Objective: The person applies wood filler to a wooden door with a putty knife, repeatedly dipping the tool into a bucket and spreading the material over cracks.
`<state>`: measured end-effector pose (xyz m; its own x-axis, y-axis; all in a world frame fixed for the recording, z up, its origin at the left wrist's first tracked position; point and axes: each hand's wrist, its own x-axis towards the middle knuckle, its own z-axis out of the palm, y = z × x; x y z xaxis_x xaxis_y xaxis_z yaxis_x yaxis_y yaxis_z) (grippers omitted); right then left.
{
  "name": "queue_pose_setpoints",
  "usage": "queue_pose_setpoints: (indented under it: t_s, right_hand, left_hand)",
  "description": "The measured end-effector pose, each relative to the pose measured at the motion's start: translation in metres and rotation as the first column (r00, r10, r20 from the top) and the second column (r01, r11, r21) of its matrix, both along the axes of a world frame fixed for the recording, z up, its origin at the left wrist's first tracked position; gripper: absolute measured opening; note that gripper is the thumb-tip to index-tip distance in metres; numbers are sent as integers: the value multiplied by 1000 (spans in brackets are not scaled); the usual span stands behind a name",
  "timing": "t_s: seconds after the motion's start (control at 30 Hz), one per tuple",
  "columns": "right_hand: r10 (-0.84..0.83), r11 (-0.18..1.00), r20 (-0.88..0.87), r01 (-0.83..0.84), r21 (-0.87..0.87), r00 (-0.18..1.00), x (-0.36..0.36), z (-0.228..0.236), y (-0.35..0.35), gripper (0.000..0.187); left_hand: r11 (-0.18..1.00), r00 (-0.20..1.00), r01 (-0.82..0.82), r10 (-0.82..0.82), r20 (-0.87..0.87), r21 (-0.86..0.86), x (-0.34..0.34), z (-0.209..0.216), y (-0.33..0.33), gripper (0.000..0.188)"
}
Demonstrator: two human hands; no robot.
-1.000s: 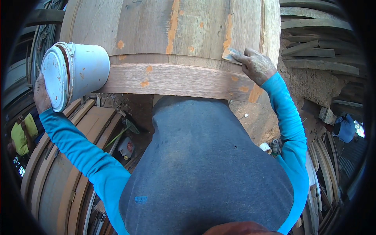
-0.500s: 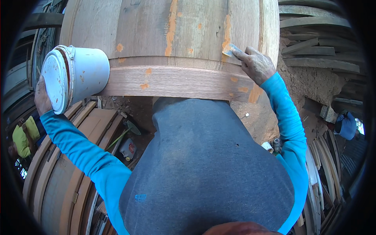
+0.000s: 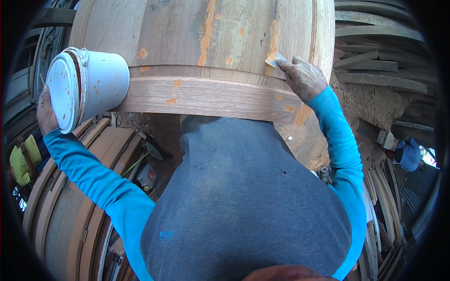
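A wooden door panel [image 3: 225, 96] lies flat in front of me, marked with streaks and dabs of orange filler [image 3: 207, 35]. My right hand [image 3: 304, 78] grips a small putty knife [image 3: 273, 59], its pale, filler-smeared blade resting on the wood at the lower end of an orange streak. On the left, my left hand [image 3: 46, 112] is closed on the edge of a white plastic bucket [image 3: 107, 79]. The bucket lies tipped on its side at the panel's edge, its white lid [image 3: 63, 93] slightly ajar. My left fingers are partly hidden behind the lid.
Curved wooden boards [image 3: 379, 32] are stacked at the right. Stacked door panels [image 3: 89, 182] stand at the lower left, near a plastic jug [image 3: 146, 176]. One person in yellow [image 3: 26, 159] is at far left, another in blue [image 3: 408, 154] at far right.
The whole view has shifted slightly. The putty knife stays near the same streak, its blade turned a little; the bucket remains held at the left.
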<state>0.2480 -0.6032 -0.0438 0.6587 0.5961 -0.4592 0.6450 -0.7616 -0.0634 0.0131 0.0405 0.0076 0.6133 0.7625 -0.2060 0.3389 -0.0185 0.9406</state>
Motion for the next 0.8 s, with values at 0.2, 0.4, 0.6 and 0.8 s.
queue_pose_setpoints:
  t_s: [0.2, 0.4, 0.6, 0.8]
  right_hand:
    - [21, 998, -34, -19, 62, 999, 18, -13, -7, 35]
    - [-19, 985, 54, 9, 171, 998, 33, -28, 12, 36]
    - [-26, 995, -28, 28, 95, 999, 25, -33, -3, 36]
    - [11, 963, -24, -4, 268, 1000, 28, -52, 3, 39]
  left_hand:
    - [999, 1000, -17, 17, 14, 32, -3, -2, 0, 43]
    - [988, 996, -37, 49, 74, -148, 4, 6, -23, 43]
    - [992, 998, -1, 9, 65, -125, 1, 4, -14, 42]
    - [994, 998, -8, 15, 62, -112, 5, 7, -17, 42]
